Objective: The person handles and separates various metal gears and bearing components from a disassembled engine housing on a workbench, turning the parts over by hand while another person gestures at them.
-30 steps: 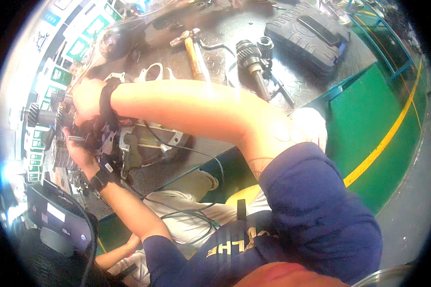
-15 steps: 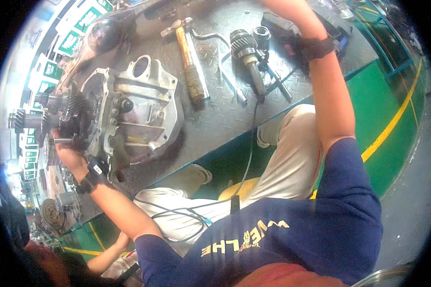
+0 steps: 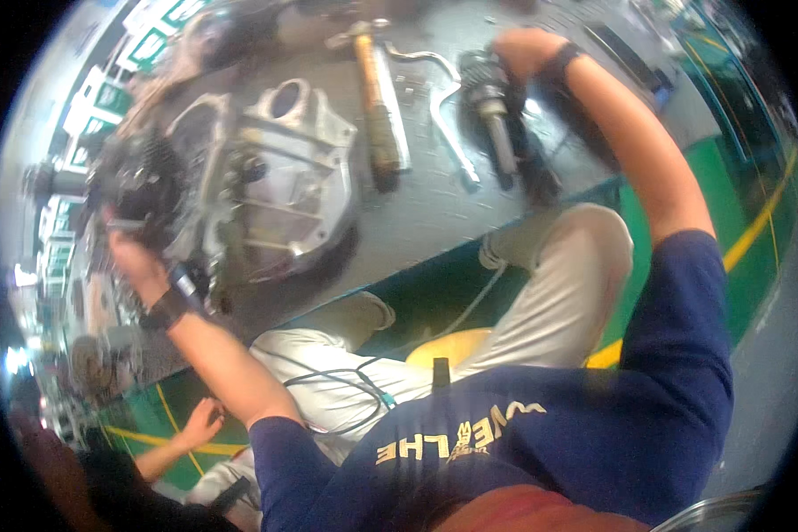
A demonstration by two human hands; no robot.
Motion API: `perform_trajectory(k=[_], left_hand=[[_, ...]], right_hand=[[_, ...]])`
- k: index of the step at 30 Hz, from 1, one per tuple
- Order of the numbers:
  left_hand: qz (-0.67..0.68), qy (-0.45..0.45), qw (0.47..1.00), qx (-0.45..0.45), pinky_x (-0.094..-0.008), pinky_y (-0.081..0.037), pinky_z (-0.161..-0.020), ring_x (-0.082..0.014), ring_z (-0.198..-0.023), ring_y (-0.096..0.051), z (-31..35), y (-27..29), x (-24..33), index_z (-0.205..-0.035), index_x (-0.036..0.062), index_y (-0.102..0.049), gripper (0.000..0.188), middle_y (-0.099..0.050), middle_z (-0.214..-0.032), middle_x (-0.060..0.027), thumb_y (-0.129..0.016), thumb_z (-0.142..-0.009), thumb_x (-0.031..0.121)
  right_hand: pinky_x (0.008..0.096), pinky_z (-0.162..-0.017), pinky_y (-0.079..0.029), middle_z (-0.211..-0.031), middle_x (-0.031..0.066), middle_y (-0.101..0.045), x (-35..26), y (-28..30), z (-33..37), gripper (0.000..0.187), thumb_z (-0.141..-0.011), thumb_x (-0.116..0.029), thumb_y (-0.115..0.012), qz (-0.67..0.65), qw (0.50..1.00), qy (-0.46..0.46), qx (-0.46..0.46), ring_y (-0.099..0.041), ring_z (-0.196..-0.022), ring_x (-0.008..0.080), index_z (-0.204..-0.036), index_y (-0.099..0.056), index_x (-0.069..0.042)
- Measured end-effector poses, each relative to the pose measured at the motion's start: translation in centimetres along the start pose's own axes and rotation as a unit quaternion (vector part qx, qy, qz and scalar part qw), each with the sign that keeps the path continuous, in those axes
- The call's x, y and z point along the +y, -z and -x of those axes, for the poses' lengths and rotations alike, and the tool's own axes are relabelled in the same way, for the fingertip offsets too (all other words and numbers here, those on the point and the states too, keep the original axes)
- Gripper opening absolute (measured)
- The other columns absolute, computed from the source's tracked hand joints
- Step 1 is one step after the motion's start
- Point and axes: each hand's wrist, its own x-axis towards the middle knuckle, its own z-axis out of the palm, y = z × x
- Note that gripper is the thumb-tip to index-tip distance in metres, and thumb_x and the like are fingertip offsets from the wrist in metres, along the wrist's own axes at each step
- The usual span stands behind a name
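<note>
Spanning a grey bench, left hand, right hand, fingers' grip unclear; yellow-lined green floor below

A dark, blurred gear cluster sits at left, a grey geared shaft lying at right.

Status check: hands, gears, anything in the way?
Left grip at gear cluster, hold unclear. Right grip at toothed shaft, blurred. Hammer lies between metal housing and shaft.

Navy T-shirt, pale trousers
</note>
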Motion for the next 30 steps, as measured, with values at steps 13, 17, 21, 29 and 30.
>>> perform_trajectory(k=[13, 17, 21, 29, 30], left_hand=[[0.005, -0.092, 0.996, -0.015, -0.0326, -0.04, -0.109, -0.0185, -0.121, -0.058, 1.4, -2.8, -0.4, -0.134, -0.0071, -0.065, 0.053, -0.067, -0.133, -0.0118, -0.05, -0.112, 0.039], [0.002, -0.081, 0.997, -0.001, -0.0314, -0.041, -0.108, -0.0174, -0.119, -0.058, 2.0, -3.3, 0.1, -0.132, -0.0071, -0.065, 0.052, -0.068, -0.13, -0.0108, -0.05, -0.112, 0.039], [0.077, -0.054, 0.996, 0.013, -0.0334, -0.042, -0.107, -0.0177, -0.118, -0.06, 1.8, -3.1, -0.5, -0.13, -0.0039, -0.068, 0.049, -0.069, -0.129, -0.0088, -0.052, -0.111, 0.038], [-0.073, -0.269, 0.958, 0.063, -0.034, -0.044, -0.105, -0.0162, -0.119, -0.06, 8.9, -4.8, 10.4, -0.13, -0.0023, -0.065, 0.035, -0.067, -0.131, -0.0112, -0.051, -0.108, 0.022], [-0.051, -0.287, 0.956, 0.038, -0.0339, -0.045, -0.106, -0.0166, -0.121, -0.06, 11.1, -5.7, 12.3, -0.13, -0.0025, -0.064, 0.035, -0.067, -0.131, -0.0117, -0.05, -0.107, 0.019]], right_hand=[[0.045, -0.083, -0.058, -0.098, 0.0223, -0.075, 3.2, -2.9, -2.2, 0.032, -0.065, -0.007, -0.082, -0.076, 0.99, 0.112, 0.031, -0.073, -0.091, 0.0408, -0.095, -0.075, 0.0], [0.0457, -0.082, -0.057, -0.098, 0.0229, -0.074, 1.7, 1.9, 0.9, 0.035, -0.06, -0.008, -0.083, -0.074, 0.995, 0.057, 0.029, -0.071, -0.093, 0.042, -0.092, -0.074, 0.0], [0.0465, -0.083, -0.055, -0.098, 0.0237, -0.07, 3.1, 7.0, 3.0, 0.04, -0.058, -0.009, -0.084, -0.109, 0.975, 0.116, 0.155, -0.067, -0.097, 0.0437, -0.093, -0.069, 0.002], [0.0412, -0.087, -0.05, -0.097, 0.0171, -0.063, -8.0, 17.5, 7.6, 0.046, -0.054, 0.004, -0.073, -0.188, 0.924, 0.263, 0.202, -0.063, -0.099, 0.0395, -0.1, -0.066, 0.0], [0.0412, -0.087, -0.05, -0.097, 0.017, -0.063, -10.2, 18.3, 8.6, 0.047, -0.055, 0.005, -0.072, -0.197, 0.92, 0.277, 0.194, -0.063, -0.099, 0.0395, -0.101, -0.066, 0.001]])
